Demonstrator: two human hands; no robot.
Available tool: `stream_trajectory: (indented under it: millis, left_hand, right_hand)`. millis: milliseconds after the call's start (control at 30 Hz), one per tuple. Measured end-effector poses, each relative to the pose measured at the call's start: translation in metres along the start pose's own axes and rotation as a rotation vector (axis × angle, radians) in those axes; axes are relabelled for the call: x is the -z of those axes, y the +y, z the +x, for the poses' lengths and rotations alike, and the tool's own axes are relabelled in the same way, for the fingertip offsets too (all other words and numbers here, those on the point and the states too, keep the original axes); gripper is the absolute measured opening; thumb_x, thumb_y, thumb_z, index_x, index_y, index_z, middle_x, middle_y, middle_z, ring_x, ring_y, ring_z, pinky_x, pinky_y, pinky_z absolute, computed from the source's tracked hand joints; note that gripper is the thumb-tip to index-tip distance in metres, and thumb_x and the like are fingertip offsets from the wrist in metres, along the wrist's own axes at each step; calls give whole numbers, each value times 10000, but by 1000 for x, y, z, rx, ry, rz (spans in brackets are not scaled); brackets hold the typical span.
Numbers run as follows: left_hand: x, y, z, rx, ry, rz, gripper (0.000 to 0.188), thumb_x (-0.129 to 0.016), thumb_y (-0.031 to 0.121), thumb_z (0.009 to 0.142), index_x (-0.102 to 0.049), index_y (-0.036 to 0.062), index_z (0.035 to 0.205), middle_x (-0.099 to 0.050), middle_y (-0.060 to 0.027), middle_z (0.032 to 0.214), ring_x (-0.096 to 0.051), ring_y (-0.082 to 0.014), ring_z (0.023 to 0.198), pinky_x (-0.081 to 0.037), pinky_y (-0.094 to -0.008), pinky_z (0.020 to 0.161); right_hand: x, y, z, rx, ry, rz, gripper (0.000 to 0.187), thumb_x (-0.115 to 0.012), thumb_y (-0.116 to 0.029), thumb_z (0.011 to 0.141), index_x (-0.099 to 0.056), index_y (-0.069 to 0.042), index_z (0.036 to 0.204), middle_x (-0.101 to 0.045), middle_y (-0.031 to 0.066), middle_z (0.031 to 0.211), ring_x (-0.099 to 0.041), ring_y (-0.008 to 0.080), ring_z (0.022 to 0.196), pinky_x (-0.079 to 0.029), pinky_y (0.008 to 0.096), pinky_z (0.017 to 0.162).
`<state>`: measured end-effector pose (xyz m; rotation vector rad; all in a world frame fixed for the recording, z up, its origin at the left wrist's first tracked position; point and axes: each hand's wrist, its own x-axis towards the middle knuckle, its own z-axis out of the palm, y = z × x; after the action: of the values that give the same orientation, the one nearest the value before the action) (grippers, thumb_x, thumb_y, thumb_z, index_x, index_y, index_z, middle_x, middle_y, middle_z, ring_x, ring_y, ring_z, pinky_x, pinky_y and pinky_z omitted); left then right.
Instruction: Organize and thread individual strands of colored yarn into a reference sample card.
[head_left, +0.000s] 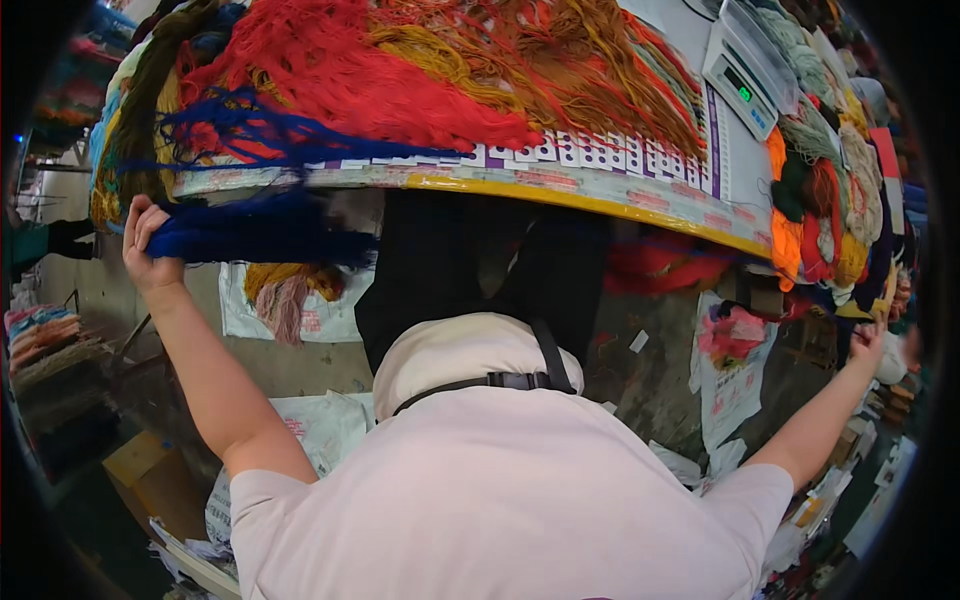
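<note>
My left hand (pixel 148 245) is out at the far left with its fingers curled round a bundle of dark blue yarn (pixel 255 232). The bundle stretches rightward, blurred, in front of the table edge. More loose blue strands (pixel 255 125) lie on the tabletop above it. At the far right, my right hand (pixel 868 342) is raised with its fingers bent together near hanging yarn. What it pinches is too small and blurred to make out. A smeared streak of red yarn (pixel 665 262) runs below the table edge towards that side.
Red yarn (pixel 330 85) and brown yarn (pixel 580 70) cover the table, whose yellow edge (pixel 590 205) faces me. A digital scale (pixel 745 80) stands at the right beside many-coloured skeins (pixel 825 190). Below are white sacks (pixel 735 390) and a cardboard box (pixel 155 480).
</note>
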<state>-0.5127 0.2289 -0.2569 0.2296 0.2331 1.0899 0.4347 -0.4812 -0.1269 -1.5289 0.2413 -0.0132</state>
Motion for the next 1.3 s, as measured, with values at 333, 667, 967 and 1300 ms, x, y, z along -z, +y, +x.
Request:
stream_trajectory:
  millis: [333, 667, 967, 1300]
  left_hand:
    - [-65, -297, 26, 628, 62, 770, 391, -641, 175, 869, -581, -29, 1196, -375, 76, 596, -421, -55, 526, -456, -266, 621]
    - [-40, -391, 43, 593, 344, 1614, 341, -667, 313, 847, -612, 34, 659, -551, -44, 591, -510, -135, 514, -404, -272, 539]
    - [-39, -366, 31, 578, 143, 1416, 279, -597, 263, 813, -625, 54, 631, -584, -36, 576, -553, -129, 519, -423, -258, 560]
    - [-43, -375, 35, 573, 239, 1167, 164, -612, 139, 836, -644, 32, 716, -608, -23, 659, -553, -117, 553, -441, -249, 586]
  right_hand:
    - [-305, 162, -336, -13, -1097, -245, 344, -496, -163, 952, -553, 43, 1221, -437, -64, 745, -319, 16, 531, -298, 173, 477]
    - [-412, 290, -482, -2, -1338, -396, 190, -680, -180, 841, -717, 4, 872, -635, 31, 648, -543, 76, 525, -423, 234, 506]
    - [-415, 305, -489, 173, -1323, -471, 204, -688, -212, 790, -725, -13, 816, -649, 83, 608, -607, 136, 541, -471, 284, 566]
    - [-397, 307, -499, 559, -1256, -401, 133, -674, -121, 772, -723, -43, 867, -660, 90, 830, -648, 214, 762, -492, 291, 668]
